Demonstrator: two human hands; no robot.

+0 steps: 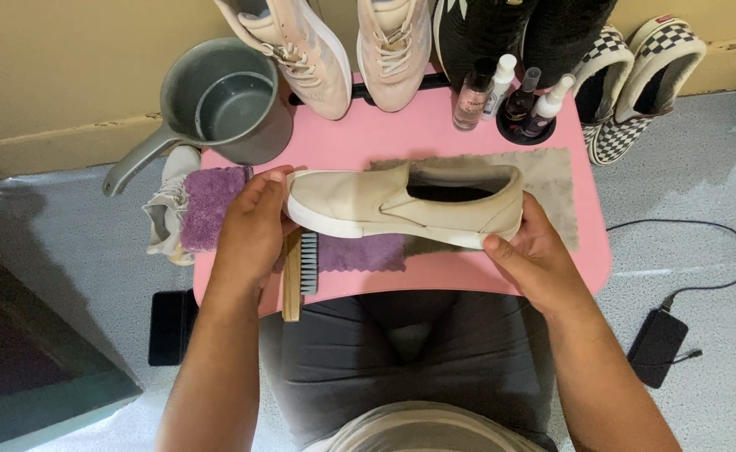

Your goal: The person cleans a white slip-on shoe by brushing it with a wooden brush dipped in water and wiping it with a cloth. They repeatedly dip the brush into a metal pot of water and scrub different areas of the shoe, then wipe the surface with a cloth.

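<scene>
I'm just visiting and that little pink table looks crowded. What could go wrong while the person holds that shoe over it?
1. The shoe is pinched at its ends by the left hand and right hand; a slip might drop it on the table.
2. The bottles stand close behind; a swing could topple them.
3. The brush overhangs the table edge and might get knocked off.

Bare forearms, no sleeves; grey trousers [343, 351]; a pale, perhaps beige, top [418, 427] at the bottom edge
</scene>
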